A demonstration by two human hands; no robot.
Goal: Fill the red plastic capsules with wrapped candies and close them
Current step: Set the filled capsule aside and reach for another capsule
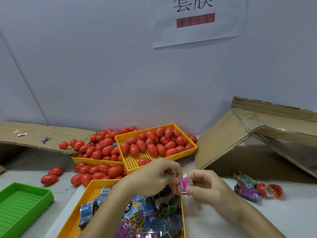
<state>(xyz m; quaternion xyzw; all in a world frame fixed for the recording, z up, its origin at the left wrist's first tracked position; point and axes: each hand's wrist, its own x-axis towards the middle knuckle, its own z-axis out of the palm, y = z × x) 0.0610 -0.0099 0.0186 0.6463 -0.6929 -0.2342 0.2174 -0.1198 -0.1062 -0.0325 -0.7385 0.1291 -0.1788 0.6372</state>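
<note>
Wall paper sign (199,19): "套膜", top cropped, probably. Purple candy packs (248,192): "6". Other print illegible.

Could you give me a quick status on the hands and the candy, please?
Left hand and right hand both pinch one pink wrapped candy over the candy tray. Open red capsule waits at right. Nothing in the way.

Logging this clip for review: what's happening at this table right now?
A person holds one small pink wrapped candy between both hands, above a yellow tray of wrapped candies. Closed red capsules fill two yellow trays behind and spill onto the table. An opened capsule lies at right. The green tray holds nothing visible.
</note>
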